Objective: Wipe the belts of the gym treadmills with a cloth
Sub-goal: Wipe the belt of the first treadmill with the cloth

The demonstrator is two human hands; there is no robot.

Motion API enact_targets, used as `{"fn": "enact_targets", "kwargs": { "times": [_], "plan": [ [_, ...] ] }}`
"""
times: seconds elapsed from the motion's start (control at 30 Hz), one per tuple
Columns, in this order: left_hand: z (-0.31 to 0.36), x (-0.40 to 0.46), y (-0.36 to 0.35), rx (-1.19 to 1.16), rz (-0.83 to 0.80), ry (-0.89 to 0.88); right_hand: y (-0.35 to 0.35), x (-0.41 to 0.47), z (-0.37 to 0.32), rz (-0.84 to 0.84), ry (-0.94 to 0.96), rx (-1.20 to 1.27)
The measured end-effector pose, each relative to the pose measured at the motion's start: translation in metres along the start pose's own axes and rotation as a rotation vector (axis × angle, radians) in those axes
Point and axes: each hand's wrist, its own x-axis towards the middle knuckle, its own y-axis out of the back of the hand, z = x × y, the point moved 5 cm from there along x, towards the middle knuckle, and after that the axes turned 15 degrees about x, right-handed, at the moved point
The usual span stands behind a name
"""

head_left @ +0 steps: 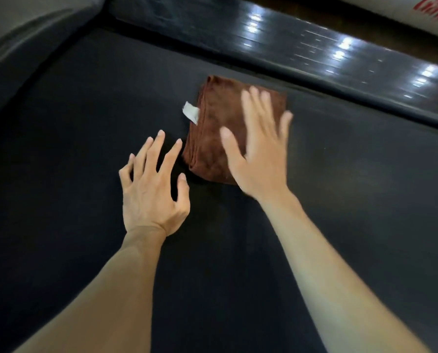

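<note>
My right hand (257,146) lies over the near right part of the brown cloth (217,128), fingers straight and spread; it looks pressed flat on the fabric, though its outline is blurred and I cannot be sure of the contact. The cloth is folded into a thick pad and sits on the treadmill belt (85,110), towards the belt's far side, close to the glossy black side rail (302,44). A small white tag (190,112) sticks out of its left edge. My left hand (152,184) is just beside the cloth's near left corner, fingers spread and slightly bent, holding nothing; whether the fingertips rest on the belt I cannot tell.

How much of the belt is already wiped I cannot read from its surface: it is evenly dark, with no streaks, damp marks or dust that I can make out. I judge the wiping to be under way on this belt, with the broad area to the left and near me possibly still to cover, and other treadmills beyond that.
</note>
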Motion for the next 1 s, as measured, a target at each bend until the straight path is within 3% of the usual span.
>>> {"fn": "enact_targets", "kwargs": {
  "times": [0.07,0.1,0.17,0.27,0.53,0.7,0.8,0.9,1.0],
  "plan": [
    [-0.001,-0.001,0.0,-0.009,0.005,0.001,0.027,-0.059,0.016,0.225,-0.207,0.062],
    [0.0,0.0,0.0,-0.012,0.005,0.0,0.034,-0.088,0.028,0.26,-0.329,0.054],
    [0.0,-0.001,0.001,-0.009,0.005,0.001,0.033,-0.131,0.044,0.166,-0.495,-0.091],
    [0.001,-0.002,0.003,-0.017,0.003,0.005,0.023,-0.146,0.05,0.054,-0.477,-0.277],
    [0.002,-0.004,0.001,-0.02,-0.006,-0.025,0.026,-0.141,0.046,0.083,-0.49,-0.279],
    [0.003,-0.001,0.017,-0.248,0.11,0.017,0.026,-0.14,0.046,0.106,-0.494,-0.287],
    [0.056,0.008,0.039,-0.218,0.259,-0.202,0.027,-0.14,0.048,0.094,-0.499,-0.277],
    [0.127,0.034,0.036,-0.108,0.087,-0.442,0.027,-0.139,0.048,0.096,-0.505,-0.292],
    [0.147,0.058,0.007,0.075,-0.135,-0.493,0.027,-0.139,0.049,0.08,-0.507,-0.33]
  ]
}}
